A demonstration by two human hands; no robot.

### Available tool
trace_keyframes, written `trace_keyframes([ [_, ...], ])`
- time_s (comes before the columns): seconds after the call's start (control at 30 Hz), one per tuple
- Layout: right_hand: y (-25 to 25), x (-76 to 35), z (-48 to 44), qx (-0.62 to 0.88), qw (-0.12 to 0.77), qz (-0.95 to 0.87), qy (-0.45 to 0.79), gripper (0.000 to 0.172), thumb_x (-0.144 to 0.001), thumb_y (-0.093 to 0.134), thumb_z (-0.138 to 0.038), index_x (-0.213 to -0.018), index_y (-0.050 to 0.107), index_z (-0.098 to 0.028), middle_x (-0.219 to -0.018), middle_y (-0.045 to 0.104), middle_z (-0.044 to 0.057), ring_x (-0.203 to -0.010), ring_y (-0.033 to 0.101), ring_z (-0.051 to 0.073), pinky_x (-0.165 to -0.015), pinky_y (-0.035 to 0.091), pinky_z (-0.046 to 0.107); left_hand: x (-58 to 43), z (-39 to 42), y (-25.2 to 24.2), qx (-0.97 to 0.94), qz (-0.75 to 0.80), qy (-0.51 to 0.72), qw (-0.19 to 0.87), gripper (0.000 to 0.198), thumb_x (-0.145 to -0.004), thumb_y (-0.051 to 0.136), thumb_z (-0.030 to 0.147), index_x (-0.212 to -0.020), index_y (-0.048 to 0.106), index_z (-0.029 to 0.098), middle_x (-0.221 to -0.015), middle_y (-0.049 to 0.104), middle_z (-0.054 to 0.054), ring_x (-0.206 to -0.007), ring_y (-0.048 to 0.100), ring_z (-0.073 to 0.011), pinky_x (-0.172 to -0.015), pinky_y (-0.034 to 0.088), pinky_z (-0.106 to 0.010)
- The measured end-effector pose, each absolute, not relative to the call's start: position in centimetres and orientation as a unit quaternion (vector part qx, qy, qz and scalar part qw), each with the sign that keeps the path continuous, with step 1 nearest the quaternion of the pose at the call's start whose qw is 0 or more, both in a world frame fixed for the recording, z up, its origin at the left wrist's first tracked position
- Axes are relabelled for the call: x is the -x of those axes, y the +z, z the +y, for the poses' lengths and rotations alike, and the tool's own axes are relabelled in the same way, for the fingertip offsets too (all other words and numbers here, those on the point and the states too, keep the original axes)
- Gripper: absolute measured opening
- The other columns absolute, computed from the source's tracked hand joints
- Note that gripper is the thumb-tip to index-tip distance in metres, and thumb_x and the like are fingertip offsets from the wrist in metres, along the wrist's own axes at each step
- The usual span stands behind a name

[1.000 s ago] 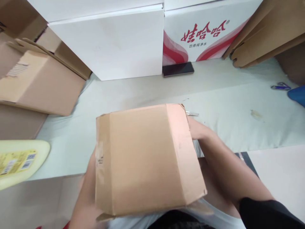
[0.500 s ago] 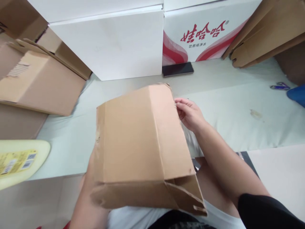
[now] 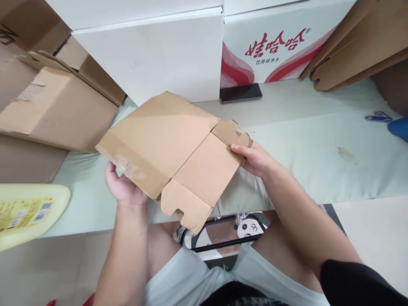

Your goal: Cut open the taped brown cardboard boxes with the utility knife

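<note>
"So, where's that cardboard box [image 3: 153,140] pointing?"
"Flapped end's facing near-right, long axis slanting from far left, above the cloth [image 3: 302,144]. Right hand [image 3: 256,159] is pinching it; left hand [image 3: 126,185]'s grip, I'm not telling for sure."

left hand [image 3: 124,187]: held left of center, partly hidden | right hand [image 3: 257,160]: held center-right, thumb [image 3: 242,150] extended leftward | both forearms [image 3: 127,246]: angled upward
</note>
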State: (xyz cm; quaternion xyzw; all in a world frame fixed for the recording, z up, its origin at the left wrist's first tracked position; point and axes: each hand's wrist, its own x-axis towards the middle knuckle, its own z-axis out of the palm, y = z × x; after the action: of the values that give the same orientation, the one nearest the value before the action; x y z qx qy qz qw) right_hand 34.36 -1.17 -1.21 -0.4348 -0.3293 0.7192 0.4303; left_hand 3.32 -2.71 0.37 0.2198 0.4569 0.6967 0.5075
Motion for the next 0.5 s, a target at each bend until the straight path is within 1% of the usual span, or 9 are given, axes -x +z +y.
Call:
trace_keyframes([
  [0.03,-1.3,-34.3,-1.2,0.450,0.427,-0.339,0.708,0.055,-0.065,0.091,-0.045,-0.110,0.066,-0.025,-0.104,0.077,0.004,-0.091,0.071,0.020,-0.070,0.060,0.030,-3.5,-3.0,0.5,-0.237,0.439,0.697,0.515,0.043,-0.085,0.063,0.061,-0.097,0.070,0.020,-0.104,0.081,-0.003,-0.135,0.061,-0.0251,-0.112,0.050,-0.031],
  [0.1,-1.5,-34.3,-1.5,0.478,0.411,-0.392,0.670,0.040,-0.070,0.088,-0.048,-0.092,0.067,-0.022,-0.083,0.072,0.003,-0.072,0.066,0.017,-0.058,0.054,0.028,-3.5,-3.5,0.5,-0.258,0.443,0.677,0.528,0.054,-0.075,0.074,0.069,-0.098,0.070,0.019,-0.109,0.081,-0.005,-0.139,0.057,-0.0287,-0.113,0.050,-0.034],
  [0.17,-1.3,-34.5,-1.8,0.503,0.396,-0.456,0.618,0.038,-0.075,0.084,-0.052,-0.076,0.063,-0.021,-0.066,0.063,0.000,-0.057,0.056,0.013,-0.050,0.045,0.027,-3.1,-3.5,0.1,-0.241,0.494,0.644,0.532,0.053,-0.061,0.090,0.056,-0.095,0.070,0.020,-0.102,0.081,-0.003,-0.138,0.058,-0.0311,-0.112,0.053,-0.037],
  [0.2,-1.1,-34.6,-2.0,0.510,0.399,-0.472,0.599,0.039,-0.076,0.083,-0.054,-0.074,0.062,-0.020,-0.064,0.061,0.000,-0.056,0.054,0.013,-0.049,0.043,0.027,-2.8,-3.5,-0.1,-0.226,0.520,0.628,0.533,0.050,-0.057,0.093,0.047,-0.092,0.070,0.020,-0.098,0.081,-0.003,-0.136,0.060,-0.0320,-0.112,0.054,-0.038],
  [0.27,-0.5,-34.7,-2.4,0.499,0.435,-0.459,0.593,0.041,-0.077,0.081,-0.058,-0.087,0.067,-0.021,-0.075,0.068,0.002,-0.066,0.062,0.017,-0.056,0.049,0.029,-2.3,-3.2,-0.6,-0.198,0.549,0.603,0.544,0.039,-0.055,0.091,0.034,-0.086,0.069,0.021,-0.094,0.081,-0.003,-0.130,0.065,-0.0335,-0.110,0.057,-0.042],
  [0.33,0.1,-34.5,-3.0,0.468,0.485,-0.410,0.615,0.050,-0.077,0.077,-0.064,-0.108,0.068,-0.025,-0.097,0.075,0.004,-0.086,0.071,0.022,-0.070,0.058,0.033,-2.2,-3.0,-1.0,-0.196,0.543,0.596,0.558,0.030,-0.060,0.085,0.031,-0.083,0.068,0.022,-0.098,0.081,-0.004,-0.128,0.067,-0.0339,-0.107,0.059,-0.044],
  [0.4,0.5,-34.0,-4.0,0.453,0.517,-0.369,0.626,0.058,-0.076,0.075,-0.068,-0.118,0.065,-0.029,-0.107,0.077,0.004,-0.096,0.073,0.024,-0.078,0.061,0.036,-2.5,-3.1,-1.0,-0.219,0.520,0.600,0.567,0.028,-0.063,0.083,0.032,-0.085,0.068,0.024,-0.104,0.081,-0.004,-0.131,0.066,-0.0332,-0.105,0.060,-0.044],
  [0.43,0.5,-33.8,-4.8,0.460,0.520,-0.361,0.623,0.060,-0.073,0.077,-0.068,-0.117,0.065,-0.029,-0.106,0.077,0.004,-0.094,0.073,0.024,-0.076,0.062,0.036,-2.8,-3.2,-0.9,-0.236,0.504,0.599,0.575,0.029,-0.064,0.083,0.033,-0.087,0.067,0.025,-0.108,0.080,-0.004,-0.133,0.065,-0.0325,-0.104,0.060,-0.043],
  [0.5,0.2,-33.7,-6.9,0.496,0.501,-0.362,0.609,0.058,-0.066,0.086,-0.064,-0.106,0.067,-0.026,-0.093,0.077,0.004,-0.079,0.072,0.022,-0.063,0.061,0.033,-3.3,-3.4,-0.5,-0.267,0.475,0.585,0.600,0.034,-0.065,0.084,0.036,-0.092,0.068,0.026,-0.110,0.080,-0.005,-0.130,0.067,-0.0319,-0.099,0.062,-0.042],
])
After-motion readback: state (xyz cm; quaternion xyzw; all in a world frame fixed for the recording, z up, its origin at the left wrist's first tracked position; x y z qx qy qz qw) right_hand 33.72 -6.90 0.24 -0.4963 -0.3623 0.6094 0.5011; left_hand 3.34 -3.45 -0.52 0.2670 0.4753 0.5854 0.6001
